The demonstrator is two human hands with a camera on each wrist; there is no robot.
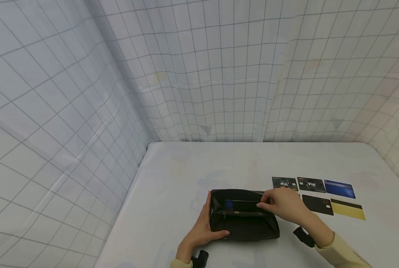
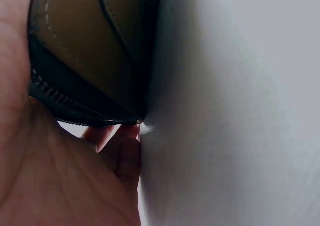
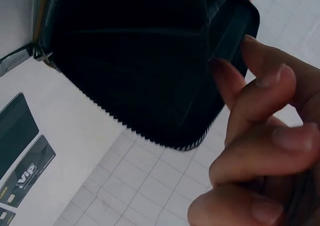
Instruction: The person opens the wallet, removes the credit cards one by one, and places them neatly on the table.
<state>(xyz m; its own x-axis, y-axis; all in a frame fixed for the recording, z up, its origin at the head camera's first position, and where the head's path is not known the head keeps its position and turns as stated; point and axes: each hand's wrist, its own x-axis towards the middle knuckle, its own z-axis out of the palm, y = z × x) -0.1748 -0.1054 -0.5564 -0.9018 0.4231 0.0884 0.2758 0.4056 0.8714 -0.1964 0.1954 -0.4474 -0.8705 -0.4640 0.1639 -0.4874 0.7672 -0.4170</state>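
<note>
A black zip-around wallet (image 1: 247,227) lies spread on the table, its mouth facing up. My left hand (image 1: 200,227) grips its left end, thumb over the front panel and fingers behind. The wallet's brown stitched panel (image 2: 75,30) fills the top of the left wrist view, beside my left hand (image 2: 55,171). At the right of the opening, my right hand (image 1: 284,204) has curled fingers, with thumb and forefinger at the wallet's inner edge. In the right wrist view my right hand (image 3: 260,146) pinches by the wallet's zip side (image 3: 135,75). Inside shows a blue card (image 1: 228,204).
To the right lie cards in two rows: a VIP card (image 1: 284,182) partly behind my hand, another VIP card (image 1: 311,185), a blue card (image 1: 340,188), a black card (image 1: 316,204) and a yellow card (image 1: 348,209). A gridded curtain (image 1: 212,82) surrounds the white table (image 1: 172,167).
</note>
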